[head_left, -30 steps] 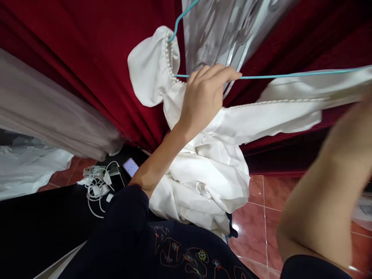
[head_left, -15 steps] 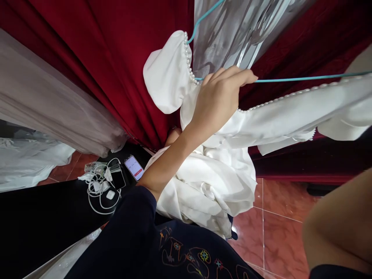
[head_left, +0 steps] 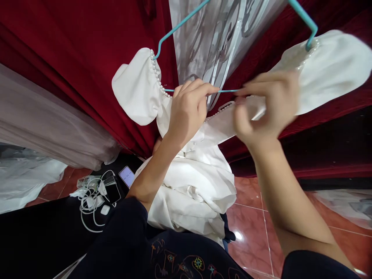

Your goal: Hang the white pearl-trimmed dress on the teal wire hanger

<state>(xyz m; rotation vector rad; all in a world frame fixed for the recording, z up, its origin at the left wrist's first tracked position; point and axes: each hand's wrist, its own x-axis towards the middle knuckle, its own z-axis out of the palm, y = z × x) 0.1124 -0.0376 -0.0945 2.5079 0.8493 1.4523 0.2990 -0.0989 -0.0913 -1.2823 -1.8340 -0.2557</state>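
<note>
A white dress [head_left: 186,174] with puffed sleeves and a pearl-beaded neckline hangs on a light blue hanger [head_left: 180,26], its skirt bunched over my lap. The hanger's ends poke out at the neckline beside the left sleeve [head_left: 133,89] and the right sleeve [head_left: 334,73]. My left hand [head_left: 188,110] is closed over the hanger's lower bar and the neckline. Blurred by motion, my right hand [head_left: 270,104] has its thumb and forefinger brought together at the same bar, over the dress's right part. Its other fingers are hard to make out.
Dark red curtains [head_left: 95,46] and sheer white fabric [head_left: 197,42] hang in front. On a black surface [head_left: 37,228] at left lie a lit phone [head_left: 126,176], a second dark device [head_left: 112,192] and tangled white cables [head_left: 91,217]. Red floor tiles [head_left: 250,228] show below.
My right hand has come up from the lower right to the hanger's bar. The hanger and dress have shifted left, showing the right sleeve and hanger end. My left hand keeps its hold.
</note>
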